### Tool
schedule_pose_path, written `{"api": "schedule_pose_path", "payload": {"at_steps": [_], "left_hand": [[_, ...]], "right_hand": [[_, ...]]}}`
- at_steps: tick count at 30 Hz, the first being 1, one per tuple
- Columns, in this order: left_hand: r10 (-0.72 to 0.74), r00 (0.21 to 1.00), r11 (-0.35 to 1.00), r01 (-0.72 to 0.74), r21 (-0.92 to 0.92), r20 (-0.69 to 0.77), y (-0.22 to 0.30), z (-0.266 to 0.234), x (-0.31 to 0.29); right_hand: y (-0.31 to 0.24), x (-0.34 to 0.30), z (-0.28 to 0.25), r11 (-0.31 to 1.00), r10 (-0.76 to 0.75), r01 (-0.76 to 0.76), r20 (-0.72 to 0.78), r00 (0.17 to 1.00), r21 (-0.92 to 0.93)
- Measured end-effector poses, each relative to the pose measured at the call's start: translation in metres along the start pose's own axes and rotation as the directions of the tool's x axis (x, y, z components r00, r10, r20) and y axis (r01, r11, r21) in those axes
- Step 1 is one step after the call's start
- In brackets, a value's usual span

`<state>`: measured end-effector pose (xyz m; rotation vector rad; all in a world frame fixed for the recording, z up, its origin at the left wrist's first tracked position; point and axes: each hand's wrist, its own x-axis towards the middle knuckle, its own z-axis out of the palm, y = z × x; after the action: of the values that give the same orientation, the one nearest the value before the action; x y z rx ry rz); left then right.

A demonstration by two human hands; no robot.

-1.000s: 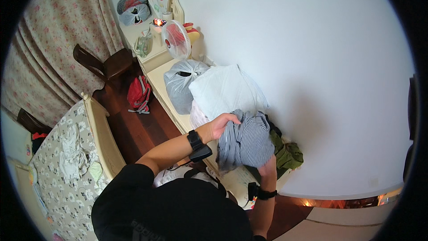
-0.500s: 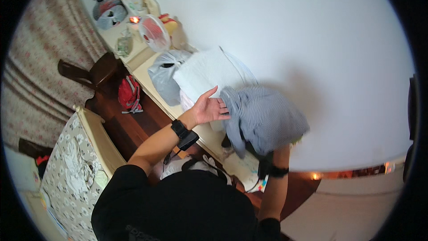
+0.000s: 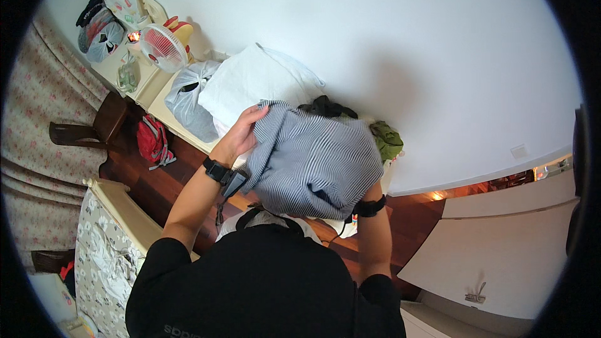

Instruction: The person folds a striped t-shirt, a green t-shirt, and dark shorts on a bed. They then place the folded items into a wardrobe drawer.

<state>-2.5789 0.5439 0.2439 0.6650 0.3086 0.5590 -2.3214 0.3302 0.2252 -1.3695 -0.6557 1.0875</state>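
A blue-and-white striped piece of clothing, bunched and draped, hangs in front of me between my two arms. Its upper left edge is pinched by my left hand, thumb on top. Cloth covers nearly all of my right hand at the lower right side, so its fingers are hidden. Just behind the garment lie a black cloth and a dark green cloth. A large white folded textile rests beyond my left hand.
A tied plastic bag stands left of the white textile on a long cream cabinet. Farther left is a small fan. On the wooden floor are a red backpack and a brown chair. A bed stands at the lower left.
My left hand has gone from open beside the striped garment to gripping its edge. The garment has come nearer to me and left, uncovering the black and green cloths. My view has shifted right.
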Motion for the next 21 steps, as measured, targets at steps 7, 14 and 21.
{"api": "schedule_pose_path", "payload": {"at_steps": [7,14,21], "left_hand": [[0.295,0.885,0.789,-0.012,0.614,-0.361,0.001,-0.052,0.021],[0.707,0.692,0.127,-0.324,0.938,0.143,-0.022,-0.016,0.004],[0.249,0.783,-0.018,-0.584,0.811,0.57,-0.043,0.07,-0.022]], "right_hand": [[-0.003,-0.005,0.001,0.996,-0.003,0.004,-0.011,1.0,0.093],[-0.013,0.053,0.044,0.97,-0.055,0.056,-0.011,0.998,0.235],[0.004,0.014,0.043,1.0,0.014,-0.014,0.093,0.996,0.005]]}}
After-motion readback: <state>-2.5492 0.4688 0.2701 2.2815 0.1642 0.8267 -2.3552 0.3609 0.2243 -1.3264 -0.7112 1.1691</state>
